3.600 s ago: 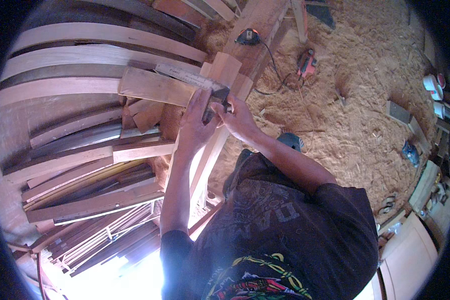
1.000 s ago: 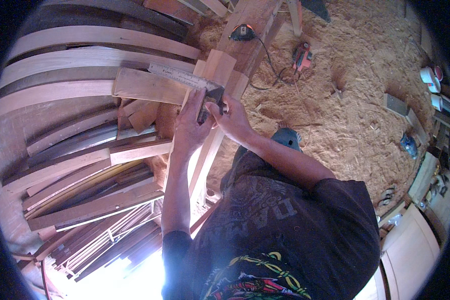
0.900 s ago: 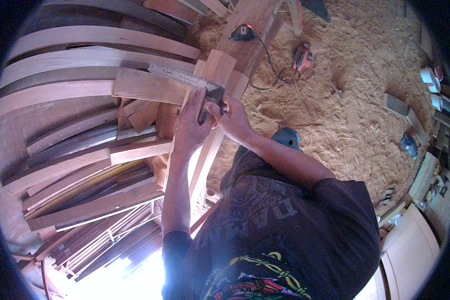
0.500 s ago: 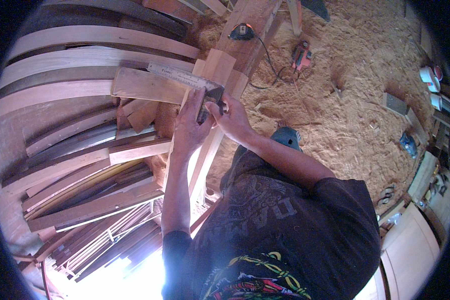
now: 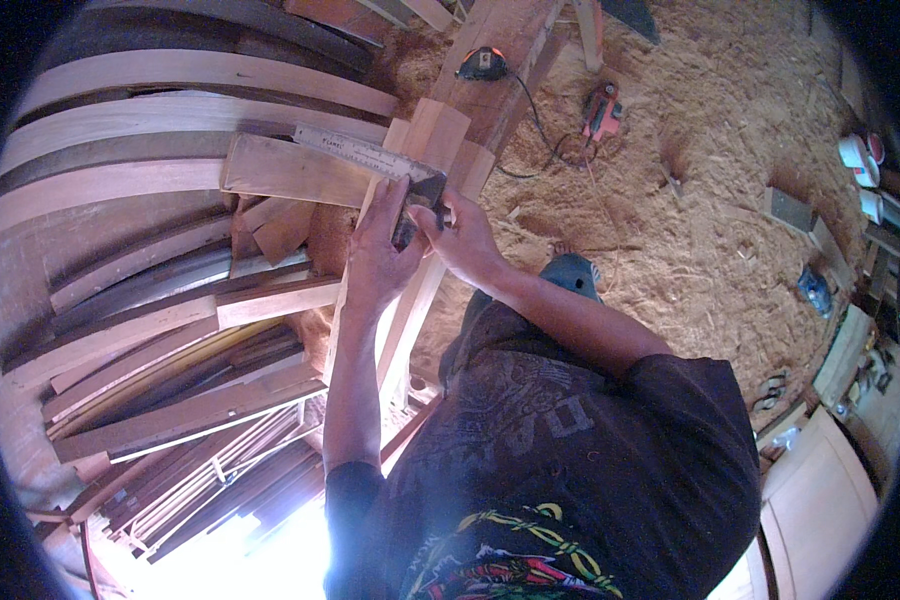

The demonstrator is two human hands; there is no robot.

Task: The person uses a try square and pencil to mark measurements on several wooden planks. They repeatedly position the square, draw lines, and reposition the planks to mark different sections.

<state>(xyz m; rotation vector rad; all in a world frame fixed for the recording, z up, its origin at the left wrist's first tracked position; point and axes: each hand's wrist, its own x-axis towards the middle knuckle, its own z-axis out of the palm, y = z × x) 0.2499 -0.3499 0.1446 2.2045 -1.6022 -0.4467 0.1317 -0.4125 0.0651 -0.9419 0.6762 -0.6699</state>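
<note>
A combination square lies across the light wooden pieces, its pale graduated blade pointing left over a short board. The square's dark head sits at the blade's right end, between my two hands and partly covered by them. My left hand grips the head from the left, fingertips just below the blade and thumb bent inward. From the right, my right hand closes on the head with thumb and fingers. Beneath both hands runs a light wooden board lengthwise; its exact joins are hidden.
A tape measure rests on the thick beam ahead. Beyond it a red power tool with a dark cord lies on sawdust. Stacked planks fill the left side. A blue object lies at far right.
Almost nothing differs; both hands and the square stay in place, with only a very slight shift of the right fingers.
</note>
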